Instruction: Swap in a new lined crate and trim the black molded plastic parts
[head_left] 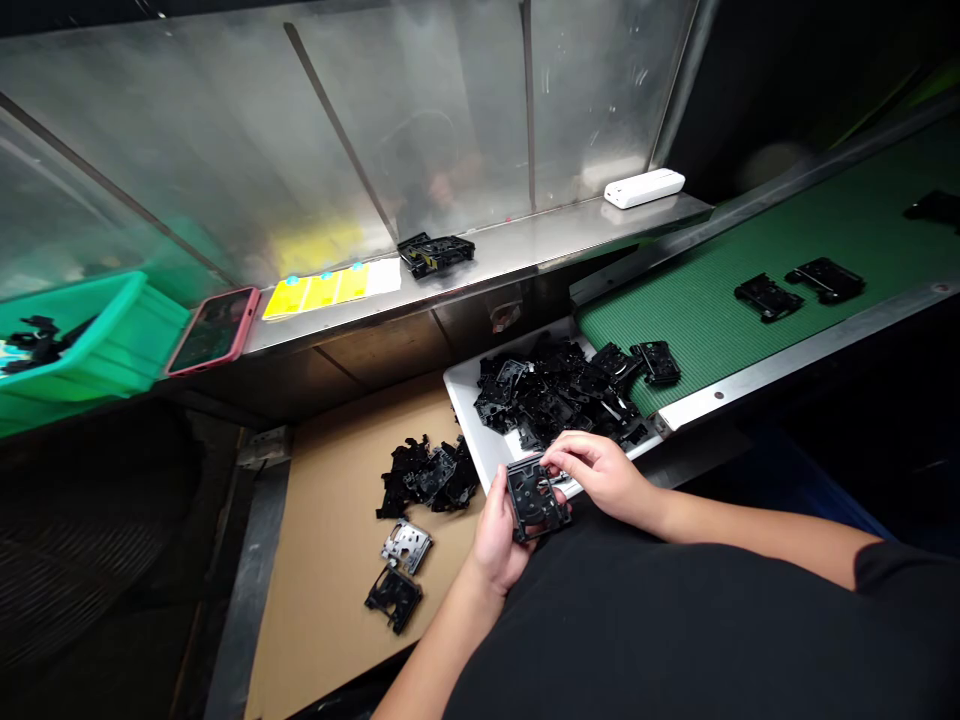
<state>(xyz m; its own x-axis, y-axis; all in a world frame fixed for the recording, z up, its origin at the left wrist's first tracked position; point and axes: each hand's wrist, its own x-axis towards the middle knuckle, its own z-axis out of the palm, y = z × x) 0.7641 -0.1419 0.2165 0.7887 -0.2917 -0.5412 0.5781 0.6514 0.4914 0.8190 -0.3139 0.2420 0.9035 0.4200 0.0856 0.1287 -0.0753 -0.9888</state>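
Observation:
My left hand [499,540] grips a black plastic frame part [534,497] with cut-out holes, its face turned up toward me. At the part's upper right edge, my right hand [600,475] has thumb and fingertips pinched together; whatever may be between them is too small to make out. Just beyond my hands is a white tray [472,420] heaped with similar black parts [547,390]. To the left of my hands, a loose pile of black parts [431,475] rests on cardboard, with a silver metal plate [407,546] and another black part [394,597] nearer me.
A green conveyor belt [697,300] carrying several black parts runs down to the tray. On the metal shelf [517,265] lie black parts [436,254], yellow labels [319,292], a phone [214,330] and a white device [645,187]. A green bin [112,345] stands left; cardboard [322,560] covers the table.

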